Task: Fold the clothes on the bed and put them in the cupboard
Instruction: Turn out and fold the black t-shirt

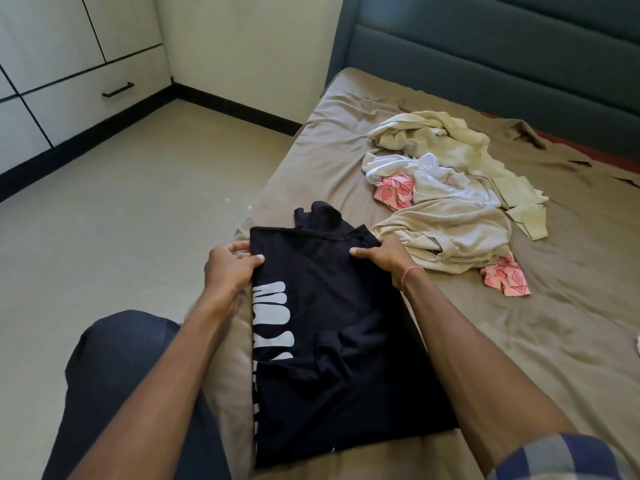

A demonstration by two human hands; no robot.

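Gripping the far edge of a black T-shirt (332,306), the left hand (228,268) and right hand (384,259) each pinch one corner. The shirt lies on the bed (519,341) near its edge. Unfolded clothes (446,199) sit heaped just beyond.

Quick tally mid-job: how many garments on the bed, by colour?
Black T-shirt: 1
Pale yellow garment: 1
White garment: 1
Beige garment: 1
Pink patterned patches: 2, possibly one garment
Total: 6, or 5 if the pink joins

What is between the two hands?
The black shirt stretches between the left hand and the right hand, each pinching its top edge, in the head view.
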